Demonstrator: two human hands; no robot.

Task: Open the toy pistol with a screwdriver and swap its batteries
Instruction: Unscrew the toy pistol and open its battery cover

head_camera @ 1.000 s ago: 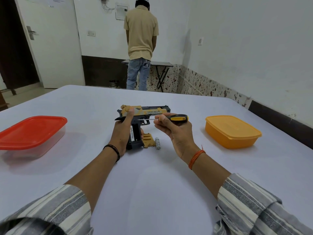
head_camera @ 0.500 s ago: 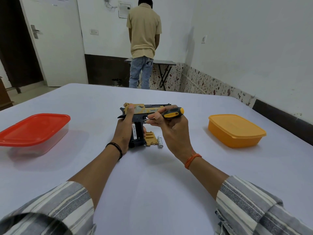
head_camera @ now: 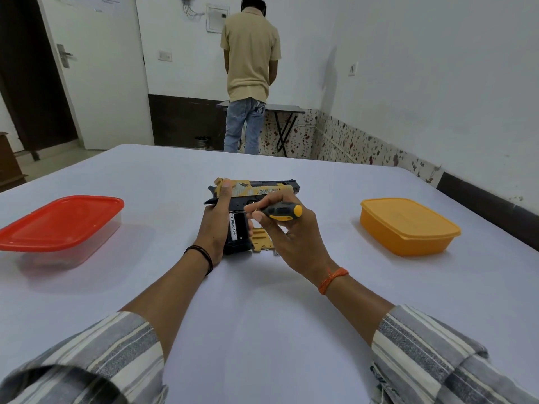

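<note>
A black and tan toy pistol (head_camera: pixel 262 190) lies on its side at the table's centre, grip toward me. My left hand (head_camera: pixel 214 225) holds its grip, thumb up on the rear of the slide. The grip's compartment is uncovered and a white battery (head_camera: pixel 233 228) sits in it. My right hand (head_camera: pixel 287 237) is shut on a black and yellow screwdriver (head_camera: pixel 280 212), its tip pointing left at the grip. The tan compartment cover (head_camera: pixel 262 242) lies on the table just right of the grip, partly under my right hand. A loose battery seen earlier is hidden behind that hand.
A red-lidded clear box (head_camera: pixel 59 224) stands at the left, an orange lidded box (head_camera: pixel 408 225) at the right. The white table (head_camera: pixel 262 316) stretches toward me. A person (head_camera: pixel 250 80) stands with their back turned at a folding table by the far wall.
My right hand has lowered and swung the screwdriver from level with the slide down toward the grip, covering the loose battery. My left hand keeps its hold on the pistol.
</note>
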